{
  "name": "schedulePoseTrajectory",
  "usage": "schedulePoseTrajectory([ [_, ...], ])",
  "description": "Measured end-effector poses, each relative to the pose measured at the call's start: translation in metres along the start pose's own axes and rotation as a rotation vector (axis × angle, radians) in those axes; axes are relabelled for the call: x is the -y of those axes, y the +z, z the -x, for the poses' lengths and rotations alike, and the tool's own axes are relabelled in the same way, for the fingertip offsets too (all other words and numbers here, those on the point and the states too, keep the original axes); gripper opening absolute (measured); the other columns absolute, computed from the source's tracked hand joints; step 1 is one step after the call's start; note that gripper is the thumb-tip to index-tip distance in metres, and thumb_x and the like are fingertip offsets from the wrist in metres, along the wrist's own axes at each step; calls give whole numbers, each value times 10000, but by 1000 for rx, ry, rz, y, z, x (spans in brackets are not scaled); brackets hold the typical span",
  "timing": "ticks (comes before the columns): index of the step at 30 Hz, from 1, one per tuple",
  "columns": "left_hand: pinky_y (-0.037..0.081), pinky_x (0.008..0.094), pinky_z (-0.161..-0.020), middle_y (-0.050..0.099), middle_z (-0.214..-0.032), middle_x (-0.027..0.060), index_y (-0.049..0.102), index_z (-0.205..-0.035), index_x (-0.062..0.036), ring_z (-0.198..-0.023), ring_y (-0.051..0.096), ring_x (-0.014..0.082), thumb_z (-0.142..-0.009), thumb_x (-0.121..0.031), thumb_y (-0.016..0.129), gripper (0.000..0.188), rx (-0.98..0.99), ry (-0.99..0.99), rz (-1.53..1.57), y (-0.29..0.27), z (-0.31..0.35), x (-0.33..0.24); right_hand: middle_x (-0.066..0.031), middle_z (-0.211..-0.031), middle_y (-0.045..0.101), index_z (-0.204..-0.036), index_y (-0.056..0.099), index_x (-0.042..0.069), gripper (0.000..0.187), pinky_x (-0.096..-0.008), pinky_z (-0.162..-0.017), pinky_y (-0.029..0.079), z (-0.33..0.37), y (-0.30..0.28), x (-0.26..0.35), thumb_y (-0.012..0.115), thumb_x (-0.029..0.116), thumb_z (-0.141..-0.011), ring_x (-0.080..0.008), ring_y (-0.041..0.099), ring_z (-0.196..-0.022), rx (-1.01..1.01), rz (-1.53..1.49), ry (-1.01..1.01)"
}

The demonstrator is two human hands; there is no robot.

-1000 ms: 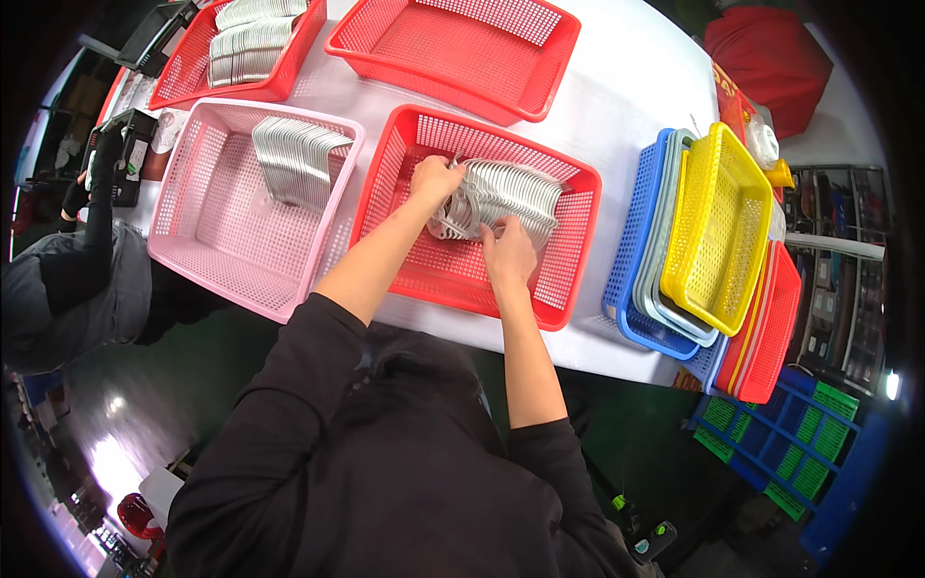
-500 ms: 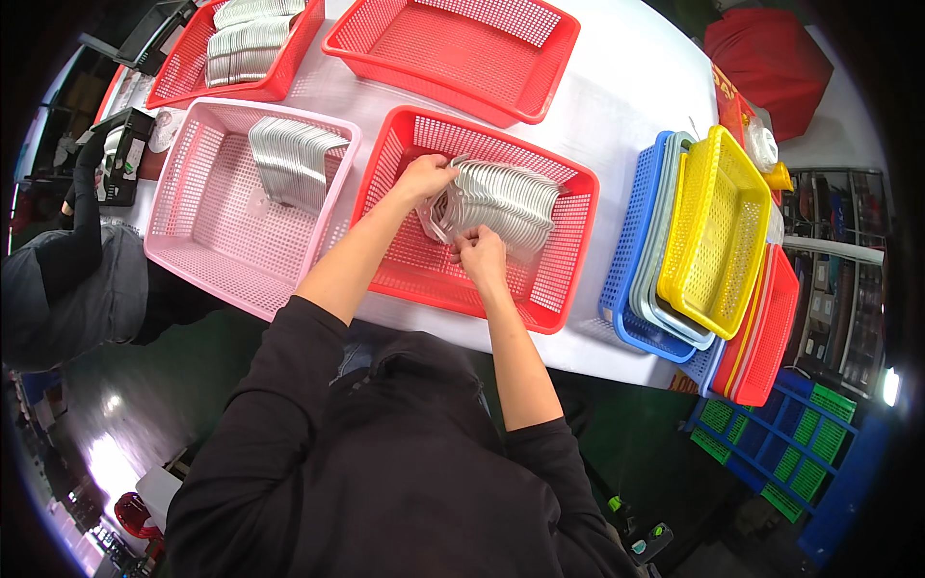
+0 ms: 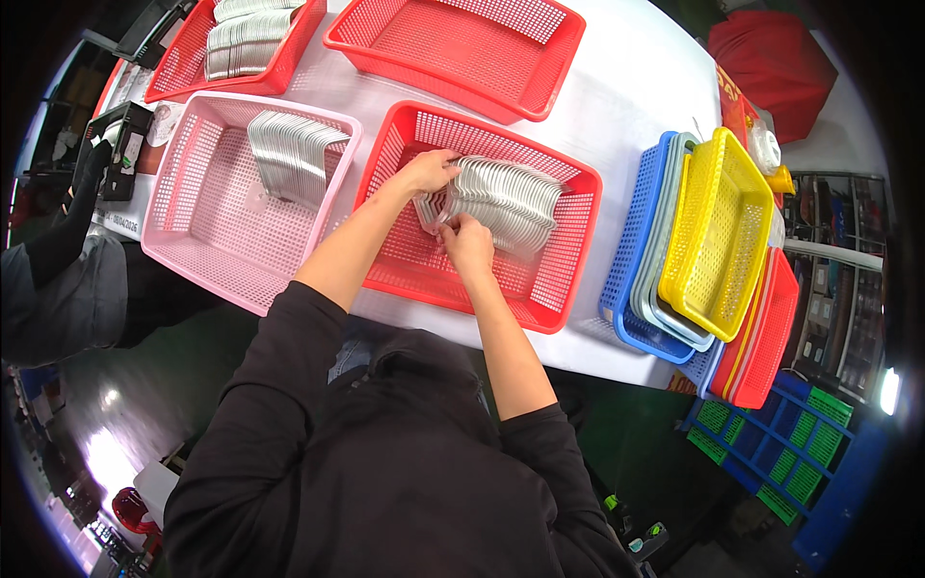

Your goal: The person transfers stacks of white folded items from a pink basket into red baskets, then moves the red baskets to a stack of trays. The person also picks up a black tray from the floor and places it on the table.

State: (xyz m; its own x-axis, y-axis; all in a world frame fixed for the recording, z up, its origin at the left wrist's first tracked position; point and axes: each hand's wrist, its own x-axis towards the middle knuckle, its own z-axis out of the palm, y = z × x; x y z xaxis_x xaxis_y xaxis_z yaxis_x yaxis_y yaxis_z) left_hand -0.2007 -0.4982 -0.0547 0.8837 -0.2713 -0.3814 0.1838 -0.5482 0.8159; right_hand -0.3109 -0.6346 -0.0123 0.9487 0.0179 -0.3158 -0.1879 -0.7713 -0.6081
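A row of thin, curved silver metal pieces (image 3: pixel 509 199) stands packed together inside the red mesh basket (image 3: pixel 590 241) before me. At the row's left end, some pieces (image 3: pixel 431 209) lean apart from the rest. My left hand (image 3: pixel 431 171) reaches over the basket's left side, its bent fingers closed at the upper edge of the end piece. My right hand (image 3: pixel 469 246) pinches the lower edge of the leaning pieces with fingers pressed together. How many pieces each hand grips is hidden by the fingers.
To the left, a pink basket (image 3: pixel 217 222) holds another row of silver pieces (image 3: pixel 294 159). Behind are a red basket (image 3: pixel 453 58) and another with silver pieces (image 3: pixel 249 45). Stacked blue and yellow baskets (image 3: pixel 708 231) stand at right. A co-worker's dark sleeve (image 3: pixel 82 207) shows at far left.
My right hand has moved slightly left along the lower edge of the pieces. The leaning pieces have shifted a little, and my left hand stays near the upper edge.
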Motion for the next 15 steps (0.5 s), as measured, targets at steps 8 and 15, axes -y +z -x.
schedulePoseTrajectory([
  [8, 472, 352, -914, 602, -1162, 232, 527, -1266, -10, -1086, 596, 295, -860, -207, 613, 459, -100, 80, -66, 0, 11, -11, -112, -885, 599, -1050, 575, 127, 213, -441, -602, 526, -14, 6, 7, 569, 224, -861, -339, 651, -681, -68, 486, -365],
  [15, 497, 417, -860, 670, -980, 208, 586, -1137, 1, -944, 646, 348, -835, -198, 605, 362, -354, -197, -161, 16, 66, -36, -138, -924, 606, -1044, 556, 72, 243, -451, -651, 526, -21, 2, -2, 584, 204, -843, -349, 651, -773, 17, 339, -352],
])
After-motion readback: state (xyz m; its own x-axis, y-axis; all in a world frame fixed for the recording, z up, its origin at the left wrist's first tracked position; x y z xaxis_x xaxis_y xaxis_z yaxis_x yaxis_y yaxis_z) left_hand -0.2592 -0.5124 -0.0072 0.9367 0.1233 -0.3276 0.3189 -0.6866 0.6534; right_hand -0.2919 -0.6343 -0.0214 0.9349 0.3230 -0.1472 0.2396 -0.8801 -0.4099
